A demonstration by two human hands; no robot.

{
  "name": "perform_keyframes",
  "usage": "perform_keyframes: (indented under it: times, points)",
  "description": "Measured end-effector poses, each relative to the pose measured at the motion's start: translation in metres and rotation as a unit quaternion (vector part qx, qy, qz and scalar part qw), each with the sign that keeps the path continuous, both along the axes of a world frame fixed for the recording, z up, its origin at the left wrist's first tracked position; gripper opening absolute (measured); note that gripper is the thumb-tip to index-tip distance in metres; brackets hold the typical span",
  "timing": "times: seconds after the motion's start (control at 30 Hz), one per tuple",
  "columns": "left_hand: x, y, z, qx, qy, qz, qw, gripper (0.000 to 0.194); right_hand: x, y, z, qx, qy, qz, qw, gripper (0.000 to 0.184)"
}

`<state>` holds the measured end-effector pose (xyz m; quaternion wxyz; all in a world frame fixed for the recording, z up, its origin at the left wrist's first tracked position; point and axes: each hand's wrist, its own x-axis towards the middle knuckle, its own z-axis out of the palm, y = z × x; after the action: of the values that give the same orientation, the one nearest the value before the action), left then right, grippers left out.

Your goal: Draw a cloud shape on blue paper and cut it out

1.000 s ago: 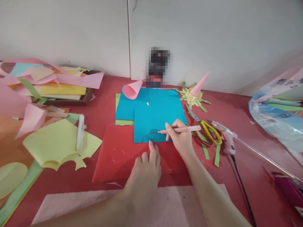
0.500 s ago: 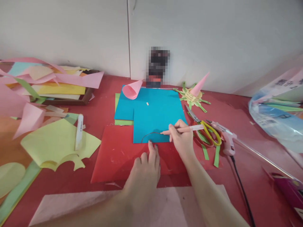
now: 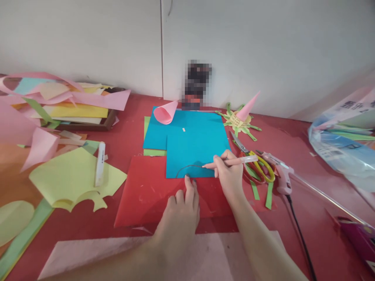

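Observation:
A pink pen (image 3: 236,160) is pinched in my right hand (image 3: 230,173), its tip on the front blue sheet of paper (image 3: 195,148). A thin dark curved line (image 3: 187,166) runs from that sheet's lower edge up to the pen tip. My left hand (image 3: 183,210) lies palm down with fingers stretched forward, its longest fingertips touching the sheet's lower edge. Beneath is a red sheet (image 3: 143,195). Behind, another blue sheet (image 3: 155,134) lies over a green one, with a rolled pink paper cone (image 3: 165,113) on top.
At right lie yellow-and-red handled scissors (image 3: 263,168), a pink glue gun (image 3: 283,179) with a black cord, and a paper figure with a pink cone (image 3: 240,119). Paper scraps fill a brown tray (image 3: 108,121) at left. A white marker (image 3: 100,164) rests on yellow-green paper (image 3: 64,175).
My right hand has moved slightly right with the pen, and the curved line has grown a little longer to the right. My left hand stays on the sheet's edge.

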<state>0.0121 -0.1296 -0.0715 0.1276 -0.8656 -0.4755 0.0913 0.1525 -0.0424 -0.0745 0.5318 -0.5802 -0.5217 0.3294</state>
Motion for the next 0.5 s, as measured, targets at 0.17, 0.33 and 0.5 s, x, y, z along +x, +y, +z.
perform_keyframes:
  times: [0.17, 0.33, 0.5]
  points:
    - [-0.0006, -0.0001, 0.0009, -0.016, -0.005, -0.005, 1.000, 0.048, -0.0015, -0.0007, 0.0032, -0.002, -0.029, 0.028, 0.999, 0.032]
    - [-0.0002, -0.0010, 0.0007, -0.004, 0.007, -0.003, 1.000, 0.049, -0.0023, -0.0007, 0.0061, 0.008, -0.039, 0.036, 0.999, 0.031]
    - [-0.0001, -0.0021, 0.0003, -0.008, 0.009, -0.008, 1.000, 0.050, -0.0021, -0.0004, 0.0059, 0.011, -0.069, 0.034, 0.997, 0.030]
